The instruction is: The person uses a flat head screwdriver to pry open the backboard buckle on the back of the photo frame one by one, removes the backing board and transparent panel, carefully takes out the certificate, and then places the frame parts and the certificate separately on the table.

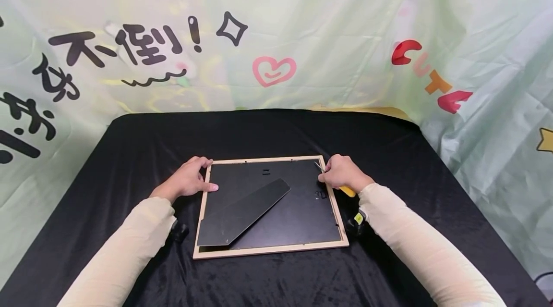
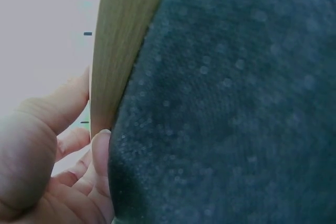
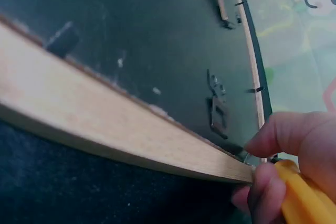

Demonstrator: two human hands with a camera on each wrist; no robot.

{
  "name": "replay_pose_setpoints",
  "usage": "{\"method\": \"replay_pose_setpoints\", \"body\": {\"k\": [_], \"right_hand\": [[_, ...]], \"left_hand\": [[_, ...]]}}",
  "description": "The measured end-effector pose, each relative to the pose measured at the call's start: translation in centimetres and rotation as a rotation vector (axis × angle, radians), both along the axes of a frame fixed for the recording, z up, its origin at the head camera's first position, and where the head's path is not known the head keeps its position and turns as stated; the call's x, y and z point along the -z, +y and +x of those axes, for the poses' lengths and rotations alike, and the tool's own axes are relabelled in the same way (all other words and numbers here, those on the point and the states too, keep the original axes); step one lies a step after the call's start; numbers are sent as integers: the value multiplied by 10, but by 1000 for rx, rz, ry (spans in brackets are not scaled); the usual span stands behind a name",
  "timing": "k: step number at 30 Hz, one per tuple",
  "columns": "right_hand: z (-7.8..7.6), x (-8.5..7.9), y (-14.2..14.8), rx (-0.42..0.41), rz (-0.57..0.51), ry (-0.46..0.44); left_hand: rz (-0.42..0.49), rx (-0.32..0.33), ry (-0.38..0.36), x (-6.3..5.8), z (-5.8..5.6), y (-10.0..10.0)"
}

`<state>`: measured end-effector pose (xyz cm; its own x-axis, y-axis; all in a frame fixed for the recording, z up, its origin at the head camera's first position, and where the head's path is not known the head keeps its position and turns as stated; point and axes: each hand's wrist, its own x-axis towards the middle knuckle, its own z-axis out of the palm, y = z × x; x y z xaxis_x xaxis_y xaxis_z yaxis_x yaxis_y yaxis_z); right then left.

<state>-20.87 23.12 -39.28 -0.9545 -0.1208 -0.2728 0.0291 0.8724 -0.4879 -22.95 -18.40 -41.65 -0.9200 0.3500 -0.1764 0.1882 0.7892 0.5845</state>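
A picture frame (image 1: 272, 251) with a pale wooden rim lies face down, its black backing board (image 1: 302, 220) upward. A black easel stand (image 1: 246, 211) slants across the backing. My left hand (image 1: 186, 179) grips the rim near the far left corner, thumb on top; the left wrist view shows fingers (image 2: 79, 140) on both sides of the wood. At the far right corner my right hand (image 1: 344, 172) holds a tool with a yellow handle (image 1: 348, 191) and thin metal tip (image 1: 318, 166). That tip lies over the backing's edge; its exact kind is hidden by my fingers.
A black cloth (image 1: 268, 134) covers the table under the frame. Small metal tabs, such as one tab (image 3: 64, 39), line the rim's inner edge. A metal hanger (image 3: 219, 116) sits on the backing near the right side. Printed curtains (image 1: 337, 57) stand behind.
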Motion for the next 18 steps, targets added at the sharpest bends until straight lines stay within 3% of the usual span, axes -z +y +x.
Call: {"method": "replay_pose_setpoints", "body": {"k": [10, 18], "right_hand": [[-5, 0, -7, -43, 52, 41], [-1, -3, 6, 11, -202, -61]], "left_hand": [[0, -9, -4, 0, -1, 1], [8, -3, -7, 2, -2, 0]]}}
